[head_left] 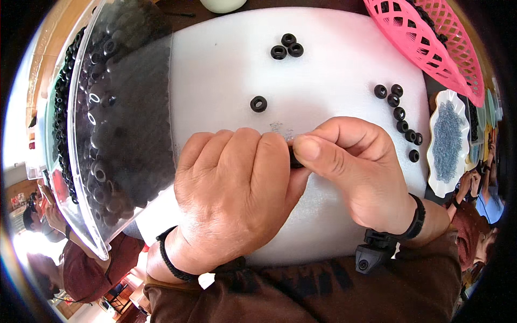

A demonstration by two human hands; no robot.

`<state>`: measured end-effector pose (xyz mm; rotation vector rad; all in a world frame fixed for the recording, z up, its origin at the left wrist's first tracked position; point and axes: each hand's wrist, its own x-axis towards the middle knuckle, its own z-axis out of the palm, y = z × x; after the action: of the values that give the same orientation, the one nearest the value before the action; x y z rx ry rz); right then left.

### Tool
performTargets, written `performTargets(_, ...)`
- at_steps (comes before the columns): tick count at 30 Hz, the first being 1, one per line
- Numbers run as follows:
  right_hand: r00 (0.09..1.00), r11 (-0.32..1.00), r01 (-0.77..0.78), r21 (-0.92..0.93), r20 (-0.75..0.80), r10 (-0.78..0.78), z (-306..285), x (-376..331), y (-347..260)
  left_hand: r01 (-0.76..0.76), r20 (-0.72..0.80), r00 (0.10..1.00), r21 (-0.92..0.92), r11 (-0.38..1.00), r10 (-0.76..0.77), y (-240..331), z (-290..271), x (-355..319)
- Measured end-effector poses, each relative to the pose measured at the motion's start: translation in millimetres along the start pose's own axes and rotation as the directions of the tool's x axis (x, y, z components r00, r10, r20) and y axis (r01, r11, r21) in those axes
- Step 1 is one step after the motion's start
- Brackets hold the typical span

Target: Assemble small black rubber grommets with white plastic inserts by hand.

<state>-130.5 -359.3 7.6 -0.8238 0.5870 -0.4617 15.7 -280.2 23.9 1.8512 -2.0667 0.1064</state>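
My left hand (234, 188) is closed, back of the hand up, around a small black part (294, 158). Only a dark edge of that part shows between the hands; it looks like the black rings about it. The thumb and bent forefinger of my right hand (350, 167) pinch at the same part from the right. Beyond my hands a single black ring (258, 104) lies on the white foam sheet (215, 75). Farther off, a cluster of three black rings (288, 40) lies together, and several more black rings (399, 113) form a loose line at the right.
A clear plastic box (121, 134) full of black rings stands at the left. At the far right is a pink openwork basket (431, 43) with dark parts inside. Below it sits a white wavy-edged dish (439, 185) of small blue-grey pieces. Other people are at both sides.
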Motion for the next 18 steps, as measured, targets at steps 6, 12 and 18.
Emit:
performTargets(6,0.997,0.991,0.08,-0.107,0.029,-0.077,1,-6,0,0.013,-0.029,0.999,-0.033,0.999,-0.014,2,3,-1)
performTargets(12,0.986,0.979,0.162,-0.125,0.054,-0.156,1,-10,0,-0.003,-0.026,1.0,0.049,0.999,0.004,10,8,-4)
performTargets(18,0.989,0.98,0.138,-0.141,0.076,-0.129,-3,-8,-1,-0.102,-0.141,0.982,0.151,0.983,0.123,6,19,-4)
